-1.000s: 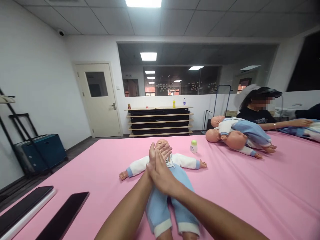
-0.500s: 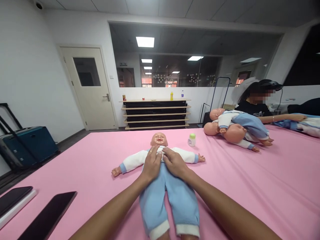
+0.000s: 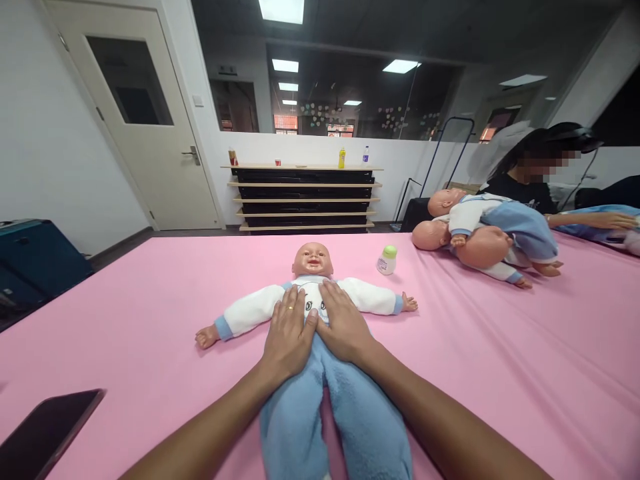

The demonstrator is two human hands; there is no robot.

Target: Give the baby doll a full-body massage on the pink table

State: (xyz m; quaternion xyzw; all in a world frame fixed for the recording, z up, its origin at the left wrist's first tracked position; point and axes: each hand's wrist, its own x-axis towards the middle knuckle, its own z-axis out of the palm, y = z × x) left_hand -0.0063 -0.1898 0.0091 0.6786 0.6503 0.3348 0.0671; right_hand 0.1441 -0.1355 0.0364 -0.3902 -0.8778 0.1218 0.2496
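Observation:
A baby doll (image 3: 325, 387) in a white top and light blue trousers lies face up on the pink-covered table (image 3: 140, 293), its arms spread to the sides. My left hand (image 3: 291, 333) rests flat on the left of its chest, fingers stretched toward its shoulder, with a ring on one finger. Flat on the right of the chest lies my right hand (image 3: 344, 321). The thumbs come close together over the belly, and a printed face on the top shows between the hands. Neither hand grips anything.
A small white bottle with a green cap (image 3: 387, 261) stands right of the doll's head. Several more dolls (image 3: 485, 233) lie piled at the right, near a person in black (image 3: 537, 177). A dark phone (image 3: 47, 433) is at the lower left. Shelves (image 3: 305, 193) stand beyond the table.
The view has tipped down and come closer to the doll. My hands have slid slightly down and apart on its chest, uncovering the printed face. In the background, the co-worker's hand has shifted slightly.

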